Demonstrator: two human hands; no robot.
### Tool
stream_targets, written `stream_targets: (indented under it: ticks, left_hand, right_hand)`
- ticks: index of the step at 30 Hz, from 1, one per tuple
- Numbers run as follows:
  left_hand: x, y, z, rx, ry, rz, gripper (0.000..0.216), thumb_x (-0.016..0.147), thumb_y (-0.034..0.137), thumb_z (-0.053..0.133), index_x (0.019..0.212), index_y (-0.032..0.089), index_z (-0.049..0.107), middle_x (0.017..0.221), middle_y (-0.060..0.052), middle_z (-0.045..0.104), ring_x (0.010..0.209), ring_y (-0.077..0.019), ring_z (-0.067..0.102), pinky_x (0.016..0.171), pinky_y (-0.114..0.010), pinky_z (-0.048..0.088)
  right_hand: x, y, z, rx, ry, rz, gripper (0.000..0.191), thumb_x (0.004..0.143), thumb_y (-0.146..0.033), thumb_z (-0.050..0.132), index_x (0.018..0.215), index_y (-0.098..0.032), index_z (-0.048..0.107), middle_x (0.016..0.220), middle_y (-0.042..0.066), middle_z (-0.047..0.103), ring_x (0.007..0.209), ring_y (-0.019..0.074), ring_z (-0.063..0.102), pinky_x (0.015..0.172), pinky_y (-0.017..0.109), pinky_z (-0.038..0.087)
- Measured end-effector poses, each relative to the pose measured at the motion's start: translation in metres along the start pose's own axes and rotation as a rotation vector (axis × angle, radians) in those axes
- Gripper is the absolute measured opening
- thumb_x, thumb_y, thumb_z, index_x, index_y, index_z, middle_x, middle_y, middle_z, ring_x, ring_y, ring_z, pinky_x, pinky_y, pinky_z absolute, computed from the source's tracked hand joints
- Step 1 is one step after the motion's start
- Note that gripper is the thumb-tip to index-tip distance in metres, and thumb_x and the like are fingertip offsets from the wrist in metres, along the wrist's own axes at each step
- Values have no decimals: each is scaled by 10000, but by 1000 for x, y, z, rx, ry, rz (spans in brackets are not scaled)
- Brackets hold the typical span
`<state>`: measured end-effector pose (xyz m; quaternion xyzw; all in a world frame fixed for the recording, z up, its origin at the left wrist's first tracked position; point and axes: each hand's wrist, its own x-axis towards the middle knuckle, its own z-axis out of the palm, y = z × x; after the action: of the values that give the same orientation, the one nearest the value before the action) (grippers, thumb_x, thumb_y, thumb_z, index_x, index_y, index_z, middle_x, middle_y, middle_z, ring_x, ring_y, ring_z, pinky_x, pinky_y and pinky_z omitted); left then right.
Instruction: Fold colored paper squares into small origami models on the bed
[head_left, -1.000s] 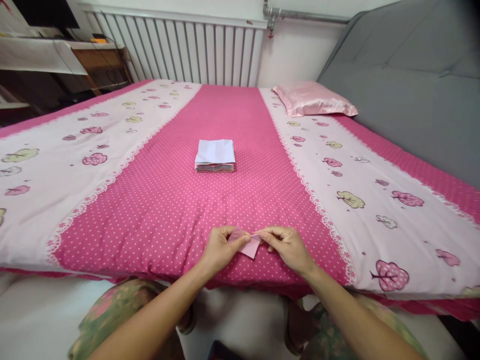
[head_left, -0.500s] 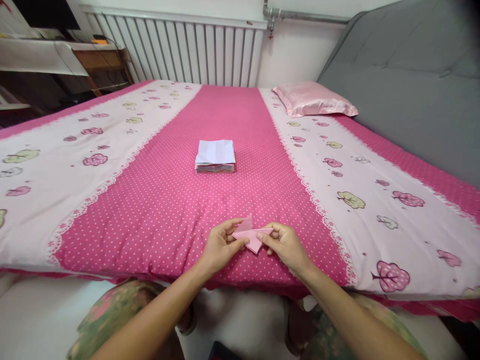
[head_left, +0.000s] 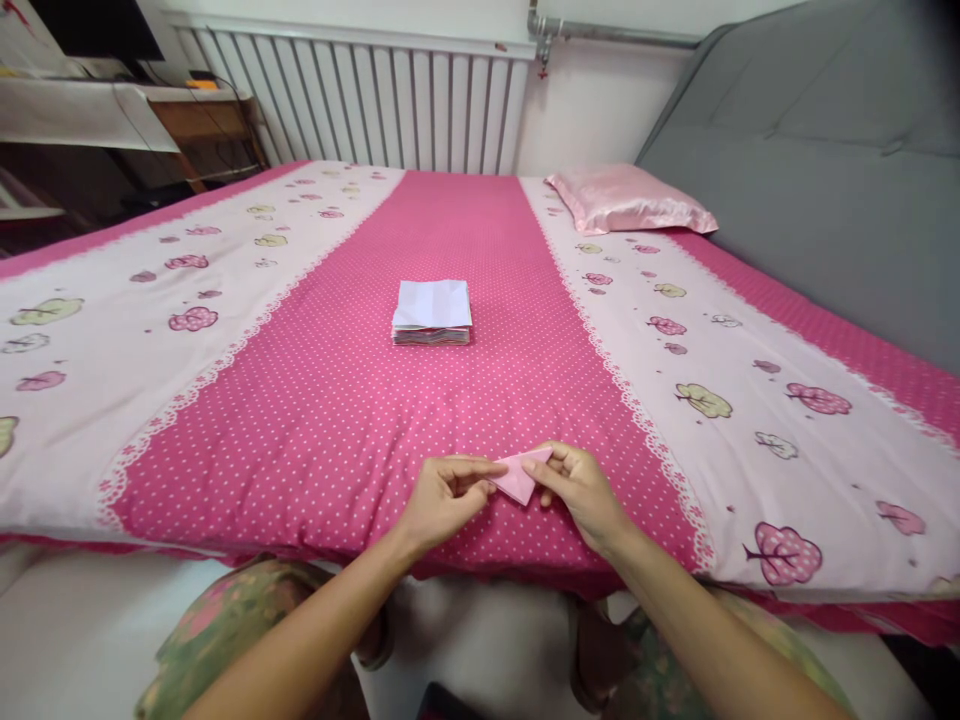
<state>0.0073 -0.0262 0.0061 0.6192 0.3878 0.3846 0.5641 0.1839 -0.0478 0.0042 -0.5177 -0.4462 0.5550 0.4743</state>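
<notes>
A small piece of folded pink paper (head_left: pixel 517 482) is held between my two hands, just above the near part of the bed. My right hand (head_left: pixel 581 492) pinches its right side, the thumb lying on top and the fingers behind. At the paper's left corner, my left hand (head_left: pixel 450 500) has its fingertips and thumb closed on the edge. The flap that stood up at the left lies down now, partly hidden under the left fingers. Beyond my hands, a stack of square paper sheets (head_left: pixel 433 305) with a white one on top rests on the bedspread.
The bed (head_left: pixel 360 400) has a pink dotted cover with pale printed side bands. A pink pillow (head_left: pixel 630 198) lies at the far right against a grey headboard (head_left: pixel 810 170). Behind stands a white radiator (head_left: pixel 360 95); a desk (head_left: pixel 187 115) with a monitor (head_left: pixel 97 30) is at the left.
The upright left flap of the pink paper has been folded down. My left fingers have moved over the paper's left side; the right hand keeps its pinch.
</notes>
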Motion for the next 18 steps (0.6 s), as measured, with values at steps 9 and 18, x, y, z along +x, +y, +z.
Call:
stream_targets:
  ticks: [9,18]
  left_hand:
    - [-3,-7,-4,374,-29,391,181,773,161,531,801,213,702,817,-61,710,731,-146,654,673,-259,518]
    - [-7,-7,3,303,104,238,201,732,250,627,905,159,579,763,-45,675,683,-134,632,614,-225,485]
  right_hand:
    - [-3,1,1,-173,-109,-158,174,682,-328,680,783,-187,689,732,38,699,676,171,648,648,304,523]
    - [-5,-2,2,-225,-78,-294,80,699,-284,675,727,-212,696,720,17,667,675,146,612,627,266,485]
